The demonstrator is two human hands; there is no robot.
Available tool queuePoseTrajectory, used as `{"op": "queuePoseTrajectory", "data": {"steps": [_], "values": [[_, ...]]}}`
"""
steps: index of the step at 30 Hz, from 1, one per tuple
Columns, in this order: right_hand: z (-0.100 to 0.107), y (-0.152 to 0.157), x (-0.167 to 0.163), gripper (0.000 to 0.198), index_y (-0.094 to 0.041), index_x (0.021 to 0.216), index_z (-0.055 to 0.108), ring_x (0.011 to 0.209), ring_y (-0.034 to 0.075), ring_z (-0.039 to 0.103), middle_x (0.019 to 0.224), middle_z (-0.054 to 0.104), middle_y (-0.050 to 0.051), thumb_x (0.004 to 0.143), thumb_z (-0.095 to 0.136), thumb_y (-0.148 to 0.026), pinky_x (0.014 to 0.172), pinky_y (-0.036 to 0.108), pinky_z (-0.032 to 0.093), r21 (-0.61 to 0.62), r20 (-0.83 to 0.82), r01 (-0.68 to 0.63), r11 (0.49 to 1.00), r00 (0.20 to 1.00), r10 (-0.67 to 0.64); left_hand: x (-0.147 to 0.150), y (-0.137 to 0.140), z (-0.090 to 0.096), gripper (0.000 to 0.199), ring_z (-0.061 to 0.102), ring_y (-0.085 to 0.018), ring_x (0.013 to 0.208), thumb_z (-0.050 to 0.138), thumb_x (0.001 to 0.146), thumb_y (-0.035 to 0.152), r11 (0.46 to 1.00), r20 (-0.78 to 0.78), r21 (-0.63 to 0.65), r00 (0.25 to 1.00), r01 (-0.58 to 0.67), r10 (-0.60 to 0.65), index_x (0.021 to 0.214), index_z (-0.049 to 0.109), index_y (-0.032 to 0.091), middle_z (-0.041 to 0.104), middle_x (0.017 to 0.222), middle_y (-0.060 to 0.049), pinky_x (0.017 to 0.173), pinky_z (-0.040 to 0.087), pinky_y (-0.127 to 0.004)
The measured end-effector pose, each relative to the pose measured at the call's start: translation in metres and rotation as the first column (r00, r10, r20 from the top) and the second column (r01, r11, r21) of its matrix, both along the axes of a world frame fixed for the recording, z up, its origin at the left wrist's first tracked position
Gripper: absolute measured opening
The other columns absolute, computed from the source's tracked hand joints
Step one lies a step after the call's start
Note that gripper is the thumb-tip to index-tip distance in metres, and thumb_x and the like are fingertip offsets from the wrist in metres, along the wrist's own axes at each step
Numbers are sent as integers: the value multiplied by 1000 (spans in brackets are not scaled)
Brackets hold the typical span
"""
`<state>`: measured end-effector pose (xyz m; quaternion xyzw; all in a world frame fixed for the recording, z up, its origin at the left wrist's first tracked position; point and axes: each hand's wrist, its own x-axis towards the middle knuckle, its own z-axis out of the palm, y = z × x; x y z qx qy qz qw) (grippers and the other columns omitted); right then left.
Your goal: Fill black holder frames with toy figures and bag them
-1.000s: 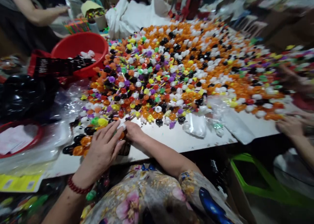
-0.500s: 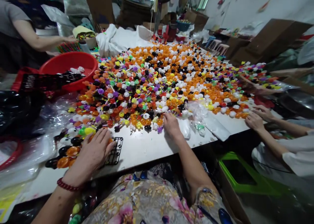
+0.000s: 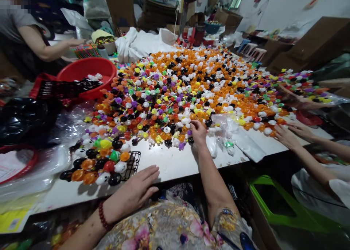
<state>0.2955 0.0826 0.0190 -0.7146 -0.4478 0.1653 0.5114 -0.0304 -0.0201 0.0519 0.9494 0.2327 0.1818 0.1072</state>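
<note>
My left hand (image 3: 133, 188) is at the table's front edge, palm down, with its fingers stretched out and nothing in them. Just beyond it lies a black plastic grid rack (image 3: 133, 162), its left part covered by rows of small round toy heads (image 3: 100, 165) in orange, black, white, red, green and yellow. My right hand (image 3: 199, 135) reaches to the near edge of a large pile of such small plastic toys (image 3: 191, 82). Its thumb and fingers are bent together beside white and orange pieces; whatever is between the fingertips is hidden.
Clear plastic bags (image 3: 247, 144) lie right of my right hand. A co-worker's hands (image 3: 287, 137) rest at the pile's right edge. On the left stand a red basin (image 3: 87, 67) and a black plastic bag (image 3: 24, 115). Another person's arm (image 3: 46, 51) is at the far left.
My left hand has left the toys on the rack and moved right and toward me, uncovering them. My right hand remains at the pile, its fingers more bent. The view has shifted slightly.
</note>
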Motion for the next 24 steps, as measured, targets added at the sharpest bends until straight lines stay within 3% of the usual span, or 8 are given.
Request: {"op": "queuePoseTrajectory", "data": {"steps": [3,6,10,14,20,24], "values": [[-7,-13,-14,38,-19,108,65,89,18,66,97,71,5,73,62,-34,85,33,53,193,-313,-32,981,945,93,0,-3,-26,32,65,-19,114,43,99,29,998,-27,-66,999,-23,22,123,60,16,67,125,-12,97,56,-29],[-9,-27,-34,38,-20,102,65,79,15,65,84,69,1,67,67,-36,76,29,53,185,-381,-95,978,910,161,-7,-3,-51,34,66,-21,113,41,99,28,996,-21,-5,995,-94,94,123,60,14,68,123,-14,97,57,-31],[-8,-43,-62,31,-21,94,63,65,15,62,66,63,-3,70,66,-41,63,27,51,82,-367,-197,977,905,213,-16,-11,-69,35,62,-24,120,41,99,25,980,18,103,985,-171,170,128,57,13,66,125,-16,99,56,-37],[-10,-52,-91,31,-20,95,65,59,15,60,61,61,-3,78,62,-46,60,27,49,19,-240,-325,946,917,320,-25,-23,-78,40,59,-25,123,43,98,21,942,78,183,960,-281,271,136,50,12,65,126,-17,99,56,-38],[-12,-58,-128,22,-21,85,70,63,14,54,77,64,2,79,62,-40,63,27,47,35,-1,-461,887,887,461,-43,-38,-97,53,63,-26,116,47,95,20,880,110,184,899,-437,423,147,38,14,65,127,-18,95,57,-39],[-20,-67,-152,18,-22,80,64,60,14,53,71,63,-1,78,63,-40,60,26,46,-94,-129,-573,814,818,561,-46,-40,-101,54,63,-27,115,44,95,18,867,77,163,882,-470,464,149,36,14,65,127,-19,98,55,-42]]}}
